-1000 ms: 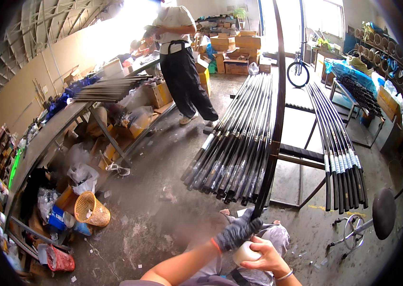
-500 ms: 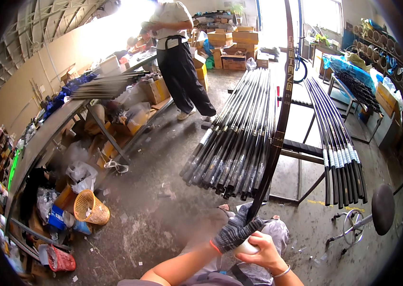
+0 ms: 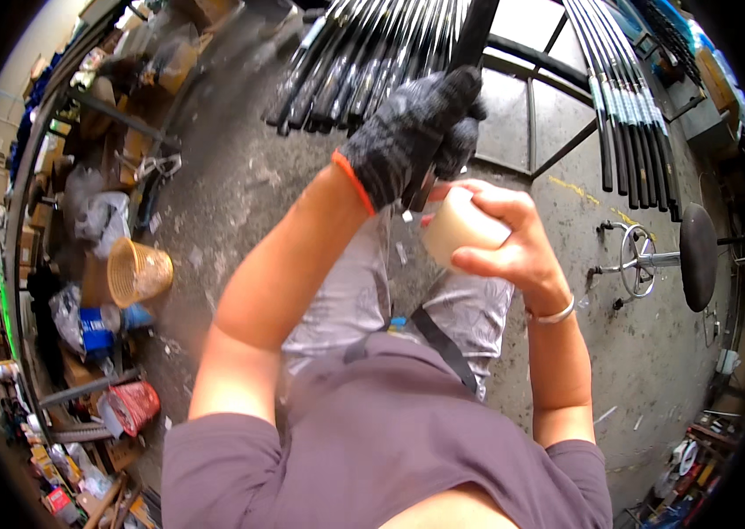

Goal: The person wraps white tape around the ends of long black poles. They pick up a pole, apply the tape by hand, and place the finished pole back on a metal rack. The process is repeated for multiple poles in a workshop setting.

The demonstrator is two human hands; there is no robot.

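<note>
My left hand [image 3: 412,128], in a dark grey knit glove with an orange cuff, is closed around a black pole [image 3: 476,35]. The pole slants up out of the top of the view, and its lower end pokes out below the glove. My bare right hand [image 3: 520,231] grips a wide roll of pale, translucent tape [image 3: 463,231], thumb on the near side and fingers across the far side. The roll sits right beside the pole's lower end; whether tape touches the pole is hard to make out.
Ahead, a bundle of black poles [image 3: 359,70] lies close past my gloved hand. More poles with pale bands [image 3: 628,123] rest on a metal rack [image 3: 555,78] at right, near a round stool [image 3: 698,256]. A yellow basket [image 3: 130,273] and red basket [image 3: 134,406] stand left.
My view has tipped downward, so the pole's upper length and the other person are out of sight. My left hand still grips the pole; the roll in my right hand now shows more fully.
</note>
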